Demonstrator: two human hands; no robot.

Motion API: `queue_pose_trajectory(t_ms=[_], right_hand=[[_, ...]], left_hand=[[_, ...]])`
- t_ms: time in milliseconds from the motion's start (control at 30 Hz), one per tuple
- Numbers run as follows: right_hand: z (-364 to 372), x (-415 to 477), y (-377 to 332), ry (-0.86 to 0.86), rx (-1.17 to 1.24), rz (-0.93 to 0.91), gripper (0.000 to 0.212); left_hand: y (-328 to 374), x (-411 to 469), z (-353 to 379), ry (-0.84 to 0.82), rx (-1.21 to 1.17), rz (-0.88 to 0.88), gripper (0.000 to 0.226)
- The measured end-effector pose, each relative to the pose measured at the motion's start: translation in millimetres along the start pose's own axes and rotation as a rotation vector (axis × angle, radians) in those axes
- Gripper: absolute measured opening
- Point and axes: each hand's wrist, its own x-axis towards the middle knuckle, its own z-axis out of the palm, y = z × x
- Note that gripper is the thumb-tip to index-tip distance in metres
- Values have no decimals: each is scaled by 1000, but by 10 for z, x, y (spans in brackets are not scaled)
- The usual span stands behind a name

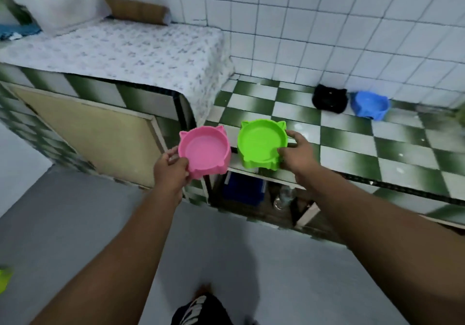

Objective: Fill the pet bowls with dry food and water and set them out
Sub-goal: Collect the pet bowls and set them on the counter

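Pink bowl point(204, 150): our left hand point(171, 171) grips its near-left rim, fingers curled. Green bowl point(261, 143), just right of it: our right hand point(299, 153) grips its right rim, at the near edge of the checkered counter point(352, 153).

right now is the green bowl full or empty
Empty of dry food: the green bowl shows only bare green plastic inside. Whether it holds any water, cannot tell.
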Motion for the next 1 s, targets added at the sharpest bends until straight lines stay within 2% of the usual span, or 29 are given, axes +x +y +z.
queue_pose_trajectory(t_ms=[300,533,667,767,1000], right_hand=[[-1218,598,161,249,55,69,59],[-1967,1090,396,441,132,194,60],[-2333,1404,579,499,116,248,62],[-2657,1729,696,486,76,251,55],[-3302,2474,936,397,-32,276,58]], left_hand=[[-61,249,1584,-245,111,-29,47],[-143,485,2638,-359,301,-40,46],[-208,532,3151,-405,330,-59,38],[-327,552,3587,-417,351,-31,36],[-616,521,4457,-327,416,-73,37]])
